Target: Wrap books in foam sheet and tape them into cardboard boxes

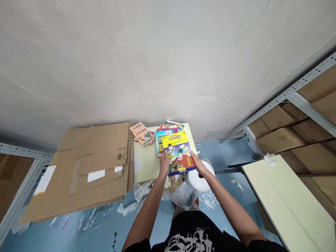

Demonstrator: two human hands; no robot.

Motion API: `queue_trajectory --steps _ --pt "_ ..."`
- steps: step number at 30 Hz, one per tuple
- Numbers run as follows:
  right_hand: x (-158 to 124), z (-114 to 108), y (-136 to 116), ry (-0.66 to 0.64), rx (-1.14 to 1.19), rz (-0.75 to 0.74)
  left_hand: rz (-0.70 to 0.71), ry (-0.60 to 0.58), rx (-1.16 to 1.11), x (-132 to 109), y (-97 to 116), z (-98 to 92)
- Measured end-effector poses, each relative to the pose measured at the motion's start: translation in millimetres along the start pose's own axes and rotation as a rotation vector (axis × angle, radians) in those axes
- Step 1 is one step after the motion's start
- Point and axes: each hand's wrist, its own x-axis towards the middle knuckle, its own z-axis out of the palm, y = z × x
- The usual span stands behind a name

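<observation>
My left hand (164, 163) and my right hand (197, 164) grip the lower left and lower right edges of a colourful cartoon picture book (178, 152) with a yellow and purple cover. A blue-covered book (160, 141) lies partly under it, and its lower part is hidden. Behind them on the pale yellow tabletop (145, 161) is a small pile of bright books (170, 126). Pink booklets (141, 134) lie to the left, nearer my left hand than my right.
A stack of flattened cardboard (91, 168) lies left of the books. A white roll (201, 176) sits just beyond my right hand. Metal shelving holding cardboard boxes (280, 136) stands at right, beside a pale board (291, 206). Plastic scraps lie on the blue floor (231, 157).
</observation>
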Motion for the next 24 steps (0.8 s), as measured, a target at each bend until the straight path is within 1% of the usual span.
queue_trajectory --steps 2,5,9,12,14,17,19,21,23,24 --pt "-9 -6 9 0.006 0.038 -0.001 -0.036 -0.021 0.023 1 1 4.0" --pt "-21 -17 13 0.045 0.089 -0.012 -0.069 -0.079 0.052 -3 5 12.8" --pt "-38 -27 14 0.178 0.146 -0.104 -0.048 -0.153 0.136 -14 16 27.5" --pt "-52 -38 15 0.29 0.176 -0.182 -0.015 -0.194 0.218 -29 23 45.1" --pt "-64 -53 16 0.355 0.188 -0.224 0.008 -0.244 0.269 -43 27 62.5" --pt "-91 -88 17 0.453 0.21 -0.269 0.052 -0.355 0.338 -72 31 98.3" --pt "-115 -119 18 0.515 0.233 -0.287 0.093 -0.432 0.374 -94 32 129.4" --pt "-142 -154 20 0.56 0.264 -0.296 0.147 -0.501 0.398 -116 34 166.6" --pt "-169 -190 24 0.611 0.315 -0.304 0.207 -0.566 0.417 -137 34 209.6" --pt "-182 -209 27 0.661 0.339 -0.317 0.236 -0.602 0.425 -148 34 233.1"
